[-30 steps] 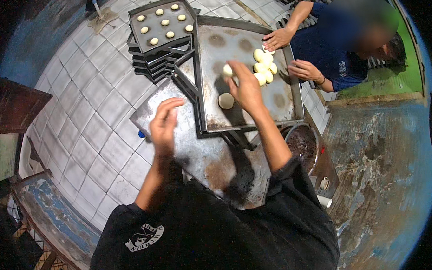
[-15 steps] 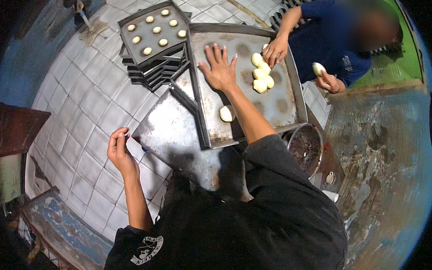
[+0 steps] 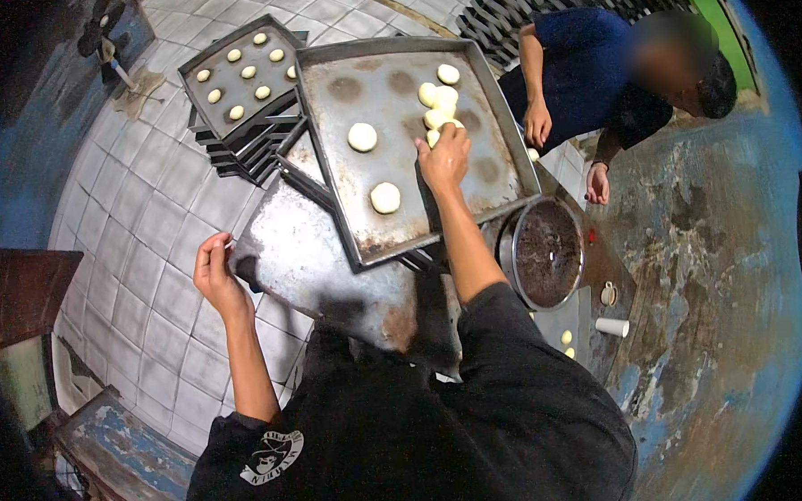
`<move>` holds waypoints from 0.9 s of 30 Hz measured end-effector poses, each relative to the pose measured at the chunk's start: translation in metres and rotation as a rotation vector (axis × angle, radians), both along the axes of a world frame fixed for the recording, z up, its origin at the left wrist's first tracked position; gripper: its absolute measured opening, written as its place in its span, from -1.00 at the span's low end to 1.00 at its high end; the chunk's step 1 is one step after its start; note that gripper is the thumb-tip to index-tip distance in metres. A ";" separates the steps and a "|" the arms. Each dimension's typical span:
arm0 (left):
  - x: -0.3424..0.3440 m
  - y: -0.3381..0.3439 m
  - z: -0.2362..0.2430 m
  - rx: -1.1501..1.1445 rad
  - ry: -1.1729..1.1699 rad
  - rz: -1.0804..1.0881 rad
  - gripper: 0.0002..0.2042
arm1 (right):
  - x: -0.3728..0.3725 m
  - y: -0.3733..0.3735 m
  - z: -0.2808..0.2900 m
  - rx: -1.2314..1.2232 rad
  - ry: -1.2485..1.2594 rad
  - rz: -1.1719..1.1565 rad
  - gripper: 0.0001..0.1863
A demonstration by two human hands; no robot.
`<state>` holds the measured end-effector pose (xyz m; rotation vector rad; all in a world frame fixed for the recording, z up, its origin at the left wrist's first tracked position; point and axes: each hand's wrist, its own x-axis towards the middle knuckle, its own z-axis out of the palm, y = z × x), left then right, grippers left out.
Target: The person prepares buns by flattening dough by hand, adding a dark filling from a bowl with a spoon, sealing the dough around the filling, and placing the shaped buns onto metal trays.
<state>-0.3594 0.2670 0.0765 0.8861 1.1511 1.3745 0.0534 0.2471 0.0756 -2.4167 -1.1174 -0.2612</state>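
Note:
My right hand [image 3: 445, 162] is over the large metal baking tray [image 3: 384, 59], its fingers closed round a pale dough ball [image 3: 433, 138] at the near end of a cluster of dough balls [image 3: 444, 99]. Most of that ball is hidden by the fingers. Two flattened dough rounds [image 3: 362, 137] lie apart on the tray's left half, and a single ball [image 3: 448, 74] sits near its far right corner. Off to the left, away from the tray, my left hand [image 3: 219, 274] is raised with curled fingers; a tiny whitish thing shows at the fingertips, too small to name.
A stack of trays [image 3: 242, 101] with spaced dough balls on top stands far left. A co-worker's hand [image 3: 538, 124] is beside the tray's right edge. A round pan of dark crumbly filling [image 3: 547, 253], a white cup [image 3: 612, 328] and a metal sheet [image 3: 317, 281] are nearer me.
My right hand has left the tray's left side, uncovering a flattened round, and moved right to grip a ball in the cluster. The co-worker's hand has withdrawn from the tray.

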 end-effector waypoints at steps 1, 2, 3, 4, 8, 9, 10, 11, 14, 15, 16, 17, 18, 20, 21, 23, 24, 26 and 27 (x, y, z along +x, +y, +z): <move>0.014 0.000 0.004 -0.002 -0.019 -0.033 -0.83 | 0.013 -0.001 -0.014 0.027 -0.047 -0.017 -0.47; 0.031 0.000 0.009 0.005 -0.023 -0.063 -0.83 | 0.028 -0.004 -0.020 0.054 -0.095 -0.041 -0.45; 0.043 -0.003 0.017 0.026 -0.032 -0.105 -0.83 | 0.031 -0.008 -0.017 0.100 -0.082 0.000 -0.56; 0.058 -0.008 0.026 0.047 -0.042 -0.151 -0.83 | 0.037 -0.014 -0.012 0.104 -0.078 -0.020 -0.56; 0.121 -0.039 0.053 0.090 -0.045 -0.312 -0.84 | 0.056 -0.063 0.029 0.312 0.649 -0.285 -0.73; 0.135 -0.049 0.058 0.084 -0.025 -0.408 -0.82 | 0.053 -0.091 0.044 0.457 1.078 -0.162 -0.72; 0.146 -0.060 0.064 0.081 0.000 -0.496 -0.80 | 0.040 -0.114 0.060 0.596 1.507 -0.010 -0.72; 0.166 -0.074 0.072 -0.031 -0.009 -0.618 -0.76 | 0.025 -0.141 0.070 0.711 1.545 0.061 -0.72; 0.218 -0.120 0.088 -0.242 -0.077 -0.948 -0.64 | -0.030 -0.218 0.111 0.871 1.661 0.220 -0.67; 0.235 -0.140 0.090 -0.263 -0.144 -1.047 -0.57 | -0.041 -0.247 0.114 0.859 1.671 0.263 -0.63; 0.248 -0.162 0.093 -0.316 -0.236 -1.048 -0.69 | -0.048 -0.271 0.110 0.852 1.674 0.363 -0.59; 0.257 -0.181 0.089 -0.309 -0.193 -1.043 -0.71 | -0.052 -0.299 0.104 0.909 1.723 0.336 -0.57; 0.266 -0.202 0.090 -0.305 -0.146 -1.044 -0.74 | -0.054 -0.326 0.095 0.973 1.772 0.302 -0.53; 0.275 -0.244 0.078 -0.210 -0.003 -1.060 -0.85 | -0.059 -0.359 0.079 0.977 1.597 0.000 -0.51; 0.279 -0.267 0.075 -0.186 0.053 -1.133 -0.85 | -0.056 -0.370 0.060 0.799 1.260 -0.165 -0.51; 0.275 -0.318 0.053 -0.321 0.003 -1.250 -0.82 | -0.060 -0.397 0.026 0.650 0.879 -0.369 -0.46; 0.277 -0.333 0.042 -0.489 -0.165 -1.330 -0.81 | -0.060 -0.411 0.020 0.720 0.794 -0.437 -0.43; 0.273 -0.354 0.027 -0.748 -0.214 -1.350 -0.76 | -0.070 -0.449 -0.001 0.737 1.060 -0.418 -0.48; 0.270 -0.363 0.019 -0.829 -0.340 -1.420 -0.71 | -0.077 -0.464 -0.023 0.826 1.289 -0.446 -0.48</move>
